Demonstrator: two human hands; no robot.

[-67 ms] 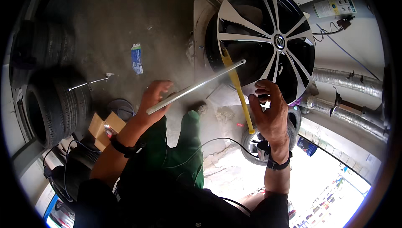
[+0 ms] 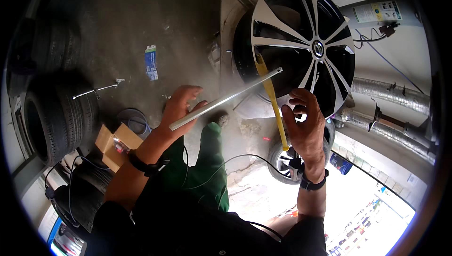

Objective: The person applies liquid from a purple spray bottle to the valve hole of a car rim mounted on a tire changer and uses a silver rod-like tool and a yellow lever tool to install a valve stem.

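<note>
My left hand (image 2: pixel 178 111) supports a long silver metal bar (image 2: pixel 221 99), which slants up to the right across it; the fingertips stick out, loosely curled. My right hand (image 2: pixel 303 124) has curled, separated fingers with nothing visible in them, beside a yellow bar-shaped tool (image 2: pixel 275 110). That tool runs from the rim of a black-and-silver alloy wheel (image 2: pixel 288 35) downward past the right hand; whether they touch I cannot tell. The wheel sits at the upper right on a grey angular base (image 2: pixel 228 6).
Tyres (image 2: pixel 49 124) stand at the left, near a metal wrench (image 2: pixel 96 91), an open cardboard box (image 2: pixel 108 145) and coiled hoses. A blue package (image 2: pixel 150 63) lies on the floor. Another wheel (image 2: pixel 282 166) is below right. Foil-wrapped pipes (image 2: pixel 391 91) run along the right.
My left hand and the silver bar have shifted slightly to the right, with the left fingers a little higher. The surrounding view has also shifted slightly.
</note>
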